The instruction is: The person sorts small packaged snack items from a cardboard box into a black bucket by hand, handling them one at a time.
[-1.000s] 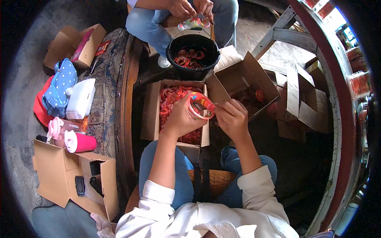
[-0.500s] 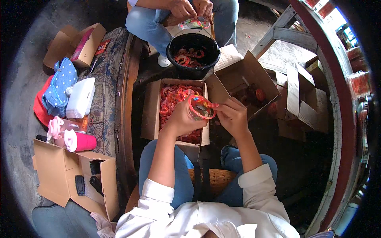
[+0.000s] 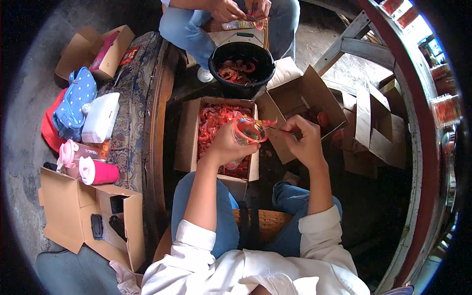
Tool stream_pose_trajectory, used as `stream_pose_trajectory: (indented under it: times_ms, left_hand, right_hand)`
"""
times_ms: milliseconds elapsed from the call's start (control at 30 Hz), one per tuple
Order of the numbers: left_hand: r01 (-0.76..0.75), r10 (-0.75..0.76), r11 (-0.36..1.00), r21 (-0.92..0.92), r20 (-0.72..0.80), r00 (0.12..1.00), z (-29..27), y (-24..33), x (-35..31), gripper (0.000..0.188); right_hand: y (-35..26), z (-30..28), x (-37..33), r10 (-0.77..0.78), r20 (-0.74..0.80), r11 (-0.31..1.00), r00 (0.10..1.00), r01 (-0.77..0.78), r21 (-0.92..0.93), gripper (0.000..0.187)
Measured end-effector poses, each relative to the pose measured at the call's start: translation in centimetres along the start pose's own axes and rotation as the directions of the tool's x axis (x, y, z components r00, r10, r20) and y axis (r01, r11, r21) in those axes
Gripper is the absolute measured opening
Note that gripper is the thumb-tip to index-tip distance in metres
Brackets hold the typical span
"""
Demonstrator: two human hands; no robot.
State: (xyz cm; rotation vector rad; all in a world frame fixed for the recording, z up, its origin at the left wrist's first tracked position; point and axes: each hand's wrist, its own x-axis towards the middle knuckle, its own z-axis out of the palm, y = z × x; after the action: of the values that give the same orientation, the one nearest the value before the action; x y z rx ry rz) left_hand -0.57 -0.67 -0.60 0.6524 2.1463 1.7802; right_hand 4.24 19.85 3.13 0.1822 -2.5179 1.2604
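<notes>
My left hand (image 3: 225, 146) is closed round a clear plastic cup (image 3: 251, 139) with a red rim, its mouth tilted toward me. A narrow red and yellow strip (image 3: 268, 123) stretches from the cup's rim to the right. Beside it my right hand (image 3: 304, 135) pinches the strip's outer end or a thin tool; which one is too small to tell. Below the cup, a cardboard box (image 3: 187, 137) holds a heap of red plastic scraps (image 3: 214, 118).
A black bucket (image 3: 212, 69) with red scraps stands ahead, before a seated person whose hands (image 3: 241, 9) work on a similar piece. Open cardboard boxes (image 3: 314, 81) lie to the right. On the left bench are a pink tumbler (image 3: 105, 173), a blue dotted pouch (image 3: 76, 105) and a white container (image 3: 101, 118).
My right hand has moved right, away from the cup, and the strip now stretches out from the rim. The cup stays in my left hand. The other person's hands have shifted slightly.
</notes>
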Motion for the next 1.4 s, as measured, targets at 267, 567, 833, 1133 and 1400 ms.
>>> stream_pose_trajectory:
  times_ms: [267, 567, 833, 1133, 1400]
  left_hand:
    - [0.068, -0.053, 0.904, 0.422, -0.047, 0.997, -0.1, 0.7, 0.0, 0.068]
    - [-0.084, 0.081, 0.847, 0.526, 0.029, 0.996, 0.4, 0.0, 0.1, 0.077]
    - [-0.052, 0.016, 0.914, 0.403, 0.091, 0.996, 0.4, 0.4, 0.2, 0.078]
    - [-0.105, 0.092, 0.901, 0.421, 0.051, 0.994, 0.5, 0.8, -0.1, 0.073]
    - [-0.118, 0.161, 0.919, 0.377, -0.083, 0.984, 1.0, 1.4, 0.1, 0.064]
  right_hand:
    - [0.9, 0.1, 0.2, 0.066, -0.192, 0.998, 0.979, -0.066, 0.01, 0.014]
    - [-0.1, 2.7, -0.2, -0.036, 0.015, 0.991, 0.999, 0.038, -0.131, 0.02]
    - [1.0, 3.4, -0.4, -0.024, 0.023, 0.987, 0.999, 0.027, -0.16, 0.016]
    - [0.5, 2.9, -0.1, -0.117, 0.055, 0.963, 0.992, 0.127, -0.236, 0.012]
    - [0.2, 3.0, -0.1, -0.17, -0.013, 0.926, 0.985, 0.156, -0.345, 0.012]
